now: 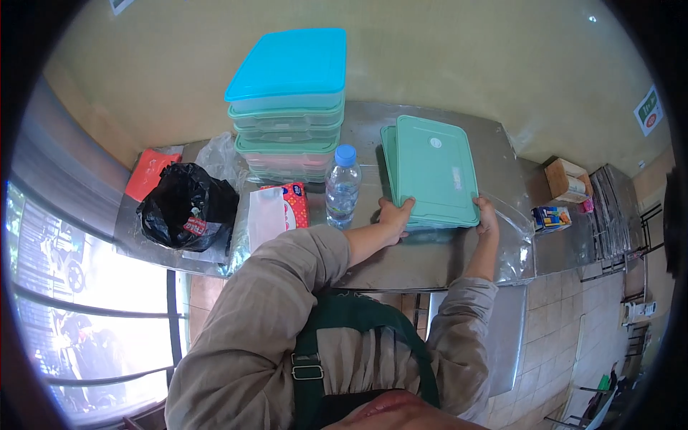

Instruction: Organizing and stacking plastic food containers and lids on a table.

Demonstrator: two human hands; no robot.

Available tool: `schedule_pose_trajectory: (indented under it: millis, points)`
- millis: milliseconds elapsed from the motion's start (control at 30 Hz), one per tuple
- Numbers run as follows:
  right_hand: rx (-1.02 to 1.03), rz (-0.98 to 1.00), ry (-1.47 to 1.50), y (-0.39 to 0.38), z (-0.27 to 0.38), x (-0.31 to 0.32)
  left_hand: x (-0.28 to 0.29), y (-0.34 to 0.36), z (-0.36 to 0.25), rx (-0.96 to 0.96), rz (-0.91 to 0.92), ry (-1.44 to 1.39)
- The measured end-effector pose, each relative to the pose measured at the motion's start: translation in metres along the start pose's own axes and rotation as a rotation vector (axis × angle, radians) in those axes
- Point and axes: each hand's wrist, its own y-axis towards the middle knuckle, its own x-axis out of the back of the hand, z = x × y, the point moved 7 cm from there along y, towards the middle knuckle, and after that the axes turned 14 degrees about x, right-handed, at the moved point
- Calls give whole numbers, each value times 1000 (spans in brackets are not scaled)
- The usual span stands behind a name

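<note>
Evenly gripping green lid (pixel 436 175) at near corners with left hand (pixel 393 218) and right hand (pixel 487 216) | probably steadying it over matching lid (pixel 388 152)

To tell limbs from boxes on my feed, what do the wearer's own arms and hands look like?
The left sleeve and right sleeve are loose, creased and plain greyish beige, each ending on the forearm. The left hand and right hand are bare: no gloves, and no watch or bracelet shows.
</note>
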Motion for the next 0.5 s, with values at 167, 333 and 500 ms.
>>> schedule_pose_trajectory:
  millis: [167,333,500]
  points:
    - [-36,143,-125,15,7,-27,8,16,-4,-170,149,-19]
    - [-37,99,-287,20,22,-36,18,23,-6,-158,205,-142]
    - [-53,102,-310,27,22,-37,22,37,-17,-229,66,7]
